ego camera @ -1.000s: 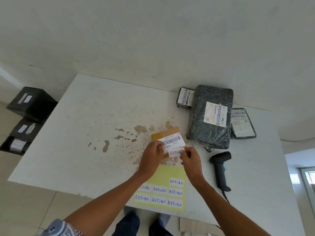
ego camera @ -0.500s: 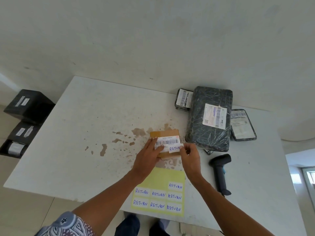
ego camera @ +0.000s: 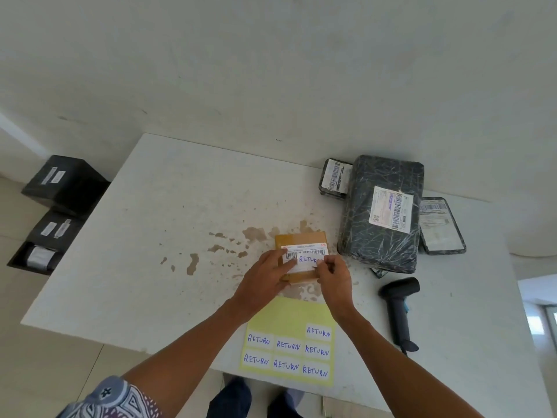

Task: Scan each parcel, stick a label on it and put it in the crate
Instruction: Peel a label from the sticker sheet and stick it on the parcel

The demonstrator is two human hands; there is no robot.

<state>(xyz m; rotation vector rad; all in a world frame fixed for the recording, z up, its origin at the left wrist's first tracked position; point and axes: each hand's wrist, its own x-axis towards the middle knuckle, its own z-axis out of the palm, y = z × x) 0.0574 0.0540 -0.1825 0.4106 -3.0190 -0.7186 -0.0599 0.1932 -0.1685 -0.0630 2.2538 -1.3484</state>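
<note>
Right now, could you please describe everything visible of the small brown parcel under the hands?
The small brown parcel is a flat cardboard-coloured packet lying on the white table. A white barcode label covers its middle, with a handwritten RETURN sticker over it. The left hand presses it flat; the right hand pinches the sticker's edge.

A: What is the small brown parcel (ego camera: 301,239) made of?
B: Dull brown card or paper is seen. The RETURN label (ego camera: 308,260) on it is white paper.
A: And the big dark parcel (ego camera: 381,236) on the right?
B: It is wrapped in shiny, crinkled plastic.
A: The yellow sheet (ego camera: 289,312) at the near edge?
B: Smooth paper with a little shine is seen.
A: The scanner (ego camera: 399,309)?
B: Dull black plastic.
A: The table (ego camera: 135,251)?
B: A hard, dull white top is seen, marked with brown stains. Patterned cloth is seen on the sleeve (ego camera: 114,399), near left.
</note>
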